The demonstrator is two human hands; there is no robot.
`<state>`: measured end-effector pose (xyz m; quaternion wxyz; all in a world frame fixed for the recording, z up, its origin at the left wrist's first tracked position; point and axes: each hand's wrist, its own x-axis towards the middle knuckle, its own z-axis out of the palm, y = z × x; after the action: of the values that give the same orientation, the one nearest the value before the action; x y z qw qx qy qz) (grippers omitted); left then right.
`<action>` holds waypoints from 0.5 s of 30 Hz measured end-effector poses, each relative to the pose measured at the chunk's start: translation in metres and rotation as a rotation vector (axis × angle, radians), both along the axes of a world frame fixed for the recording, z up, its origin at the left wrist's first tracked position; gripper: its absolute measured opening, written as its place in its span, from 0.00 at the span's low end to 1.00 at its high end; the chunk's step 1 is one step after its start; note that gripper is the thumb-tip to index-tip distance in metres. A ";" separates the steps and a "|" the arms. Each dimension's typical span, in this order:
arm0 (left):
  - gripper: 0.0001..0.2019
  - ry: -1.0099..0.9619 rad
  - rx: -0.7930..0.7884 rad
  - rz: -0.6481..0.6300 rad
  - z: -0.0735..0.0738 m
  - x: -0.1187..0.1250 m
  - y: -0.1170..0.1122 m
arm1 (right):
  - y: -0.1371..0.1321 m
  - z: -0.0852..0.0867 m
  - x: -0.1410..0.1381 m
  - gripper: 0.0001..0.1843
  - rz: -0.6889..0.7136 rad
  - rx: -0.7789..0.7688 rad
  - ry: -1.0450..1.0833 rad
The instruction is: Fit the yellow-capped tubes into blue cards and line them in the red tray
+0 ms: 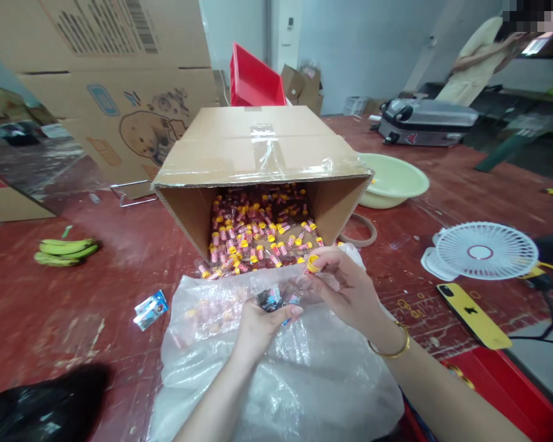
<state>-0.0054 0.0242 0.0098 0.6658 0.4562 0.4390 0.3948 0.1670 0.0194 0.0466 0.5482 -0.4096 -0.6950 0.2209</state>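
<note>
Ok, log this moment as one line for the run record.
left hand: holds small clear tube | right hand: pinches yellow cap | under hands: clear plastic bag | behind: tipped cardboard box of yellow-capped tubes

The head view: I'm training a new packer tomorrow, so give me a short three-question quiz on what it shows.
1. True or false: the cardboard box lies on its side with its open end toward the person.
2. Which hand pinches the yellow cap? A) left hand B) right hand C) neither
3. Fill in: both hands work above a clear ____ bag.

Key:
1. True; small yellow-capped tubes show inside.
2. B; the right hand pinches it, while the left hand grips a small dark packet.
3. plastic
</note>
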 end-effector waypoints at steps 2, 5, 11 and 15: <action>0.13 0.024 -0.006 0.043 0.003 0.000 0.000 | -0.002 0.001 -0.002 0.08 -0.027 0.017 -0.028; 0.13 0.043 -0.009 0.056 0.003 0.001 0.000 | -0.003 0.000 -0.005 0.07 -0.043 0.000 -0.086; 0.11 0.036 0.008 0.021 -0.006 0.003 0.000 | 0.005 -0.013 -0.007 0.11 0.117 -0.348 0.290; 0.14 0.021 -0.021 0.036 -0.006 0.004 -0.003 | 0.009 -0.017 -0.004 0.15 0.003 -0.366 0.432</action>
<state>-0.0013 0.0214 0.0039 0.6588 0.4453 0.4584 0.3970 0.1631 0.0281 0.0298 0.6004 -0.4442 -0.5110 0.4256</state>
